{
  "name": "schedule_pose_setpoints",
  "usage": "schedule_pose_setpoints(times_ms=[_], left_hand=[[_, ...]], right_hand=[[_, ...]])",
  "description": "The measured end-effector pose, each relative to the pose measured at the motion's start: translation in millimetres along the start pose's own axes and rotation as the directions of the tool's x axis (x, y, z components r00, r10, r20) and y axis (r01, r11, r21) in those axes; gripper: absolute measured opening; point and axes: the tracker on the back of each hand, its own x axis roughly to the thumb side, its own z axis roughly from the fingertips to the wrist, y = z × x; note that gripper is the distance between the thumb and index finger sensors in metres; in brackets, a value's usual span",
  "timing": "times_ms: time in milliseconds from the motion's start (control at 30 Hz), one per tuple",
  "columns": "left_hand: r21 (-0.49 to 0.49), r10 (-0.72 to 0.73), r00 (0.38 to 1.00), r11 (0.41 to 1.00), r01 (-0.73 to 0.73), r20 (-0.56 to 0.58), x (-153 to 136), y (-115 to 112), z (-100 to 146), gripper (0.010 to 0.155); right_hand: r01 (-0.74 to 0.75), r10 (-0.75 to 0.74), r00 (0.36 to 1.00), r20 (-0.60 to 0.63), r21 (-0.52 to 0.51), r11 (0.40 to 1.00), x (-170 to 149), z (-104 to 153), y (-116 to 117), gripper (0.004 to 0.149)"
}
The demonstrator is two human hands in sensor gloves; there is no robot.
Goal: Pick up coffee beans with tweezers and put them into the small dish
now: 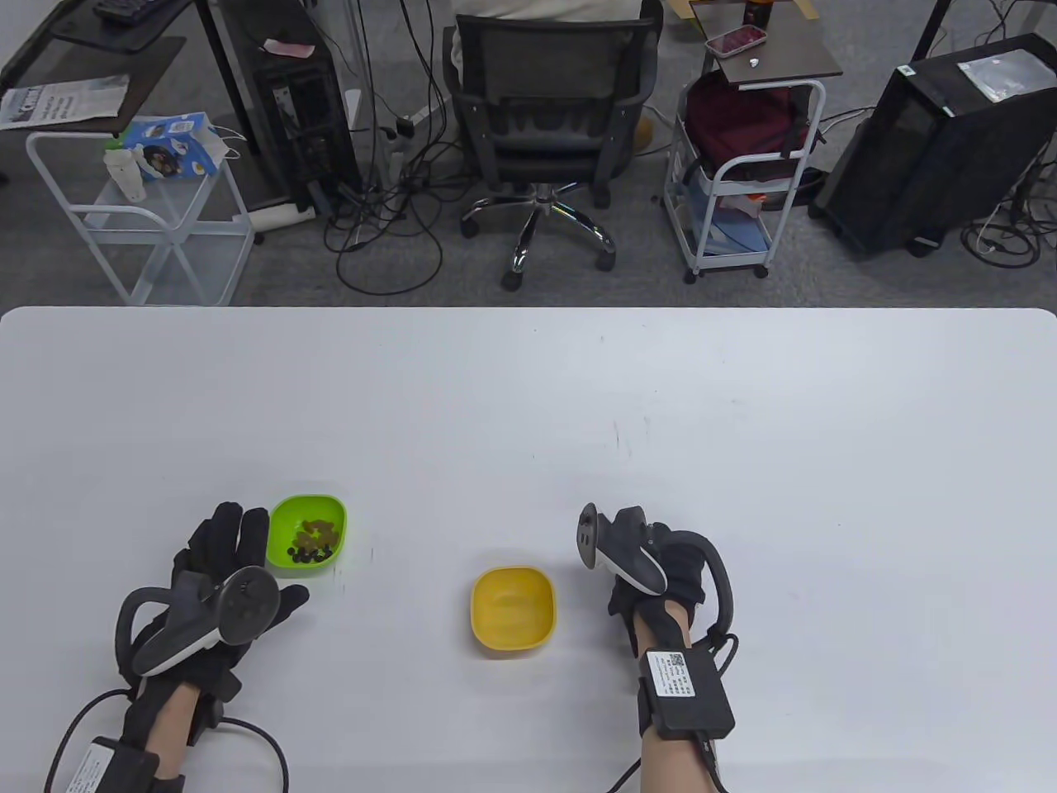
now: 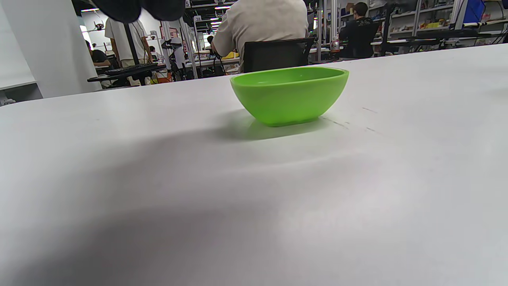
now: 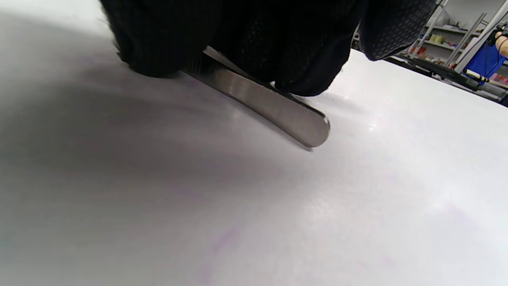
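A green dish (image 1: 308, 531) holds several dark and brownish coffee beans (image 1: 312, 541); it also shows in the left wrist view (image 2: 289, 94). A yellow dish (image 1: 513, 609) stands empty to its right. My left hand (image 1: 223, 570) lies flat on the table just left of the green dish, fingers spread, holding nothing. My right hand (image 1: 652, 566) rests on the table right of the yellow dish. In the right wrist view its fingers (image 3: 278, 43) curl around metal tweezers (image 3: 274, 107), whose rounded end lies on the table. The tweezers are hidden in the table view.
The white table (image 1: 528, 396) stretches wide beyond the dishes. Past its far edge stand an office chair (image 1: 545, 124), white carts (image 1: 157, 215) and computer towers on the floor.
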Motion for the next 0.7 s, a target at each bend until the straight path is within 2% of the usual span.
schedule_pose_setpoints(times_ms=[200, 500, 633, 700], left_hand=[[-0.002, 0.011, 1.0, 1.0, -0.011, 0.014, 0.4, 0.2, 0.2, 0.1], [-0.003, 0.024, 1.0, 1.0, -0.024, 0.019, -0.1, 0.4, 0.8, 0.099], [-0.002, 0.033, 0.999, 0.999, -0.033, 0.021, -0.8, 1.8, 1.8, 0.098], [0.0, 0.053, 0.998, 0.999, -0.053, 0.029, -1.6, 2.9, 2.3, 0.098]], right_hand=[[0.004, -0.004, 1.0, 0.01, -0.011, 1.0, -0.3, 0.5, 1.7, 0.049], [0.022, -0.023, 1.0, 0.019, 0.046, 0.999, -1.7, -3.3, 1.0, 0.048], [0.167, -0.17, 0.985, 0.02, 0.105, 0.98, -14.8, -3.1, -1.3, 0.048], [0.212, -0.215, 0.976, 0.03, 0.096, 0.973, -19.8, -0.8, -3.6, 0.049]])
